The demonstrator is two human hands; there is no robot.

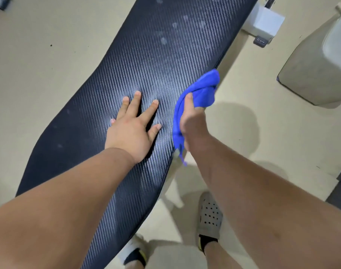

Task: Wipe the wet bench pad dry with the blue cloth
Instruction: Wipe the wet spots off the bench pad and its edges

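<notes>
A long dark bench pad (127, 74) with a woven carbon-fibre look runs from the lower left to the upper right. Pale water drops dot its far end, and a few faint ones lie near its left edge. My left hand (132, 125) lies flat on the pad's middle, fingers spread, holding nothing. My right hand (193, 123) is closed around a bunched blue cloth (202, 90) at the pad's right edge. The cloth sticks out above and below my fist, partly over the floor.
The bench stands on a beige floor. A white frame foot (266, 26) shows at the upper right, and a grey padded block (311, 70) lies further right. My feet in grey perforated clogs (210, 216) stand by the pad's near right side.
</notes>
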